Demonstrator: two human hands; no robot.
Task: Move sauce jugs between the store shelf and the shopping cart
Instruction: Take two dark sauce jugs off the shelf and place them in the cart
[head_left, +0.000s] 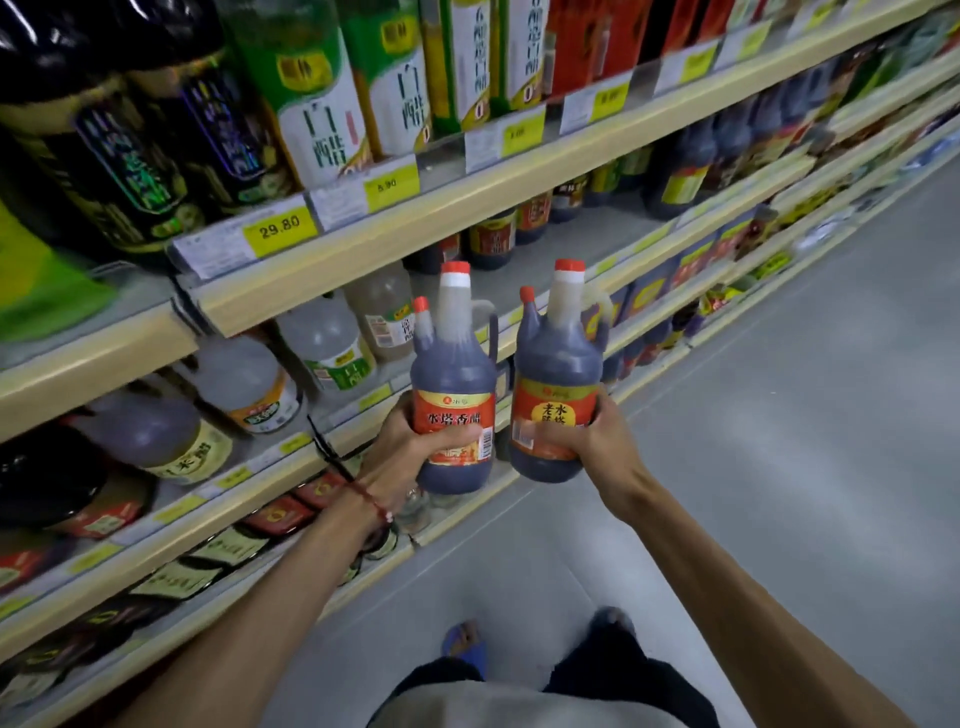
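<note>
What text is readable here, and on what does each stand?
"29.80": yellow price tag.
"8.90": neighbouring yellow price tag.
"水塔香醋": red label, dark plastic jug in left hand.
"老水": second dark jug, right hand; rest unclear.
"白醋": green-and-white bottle.
Other labels: blurred.

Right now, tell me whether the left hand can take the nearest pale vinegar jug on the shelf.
Probably not yet: the left hand grips a dark sauce jug, leaving no free fingers. The nearest pale vinegar jug stands unblocked on the shelf.

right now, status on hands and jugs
Left hand grips left jug. Right hand grips right jug. Both upright, before shelf. No cart in view.
</note>
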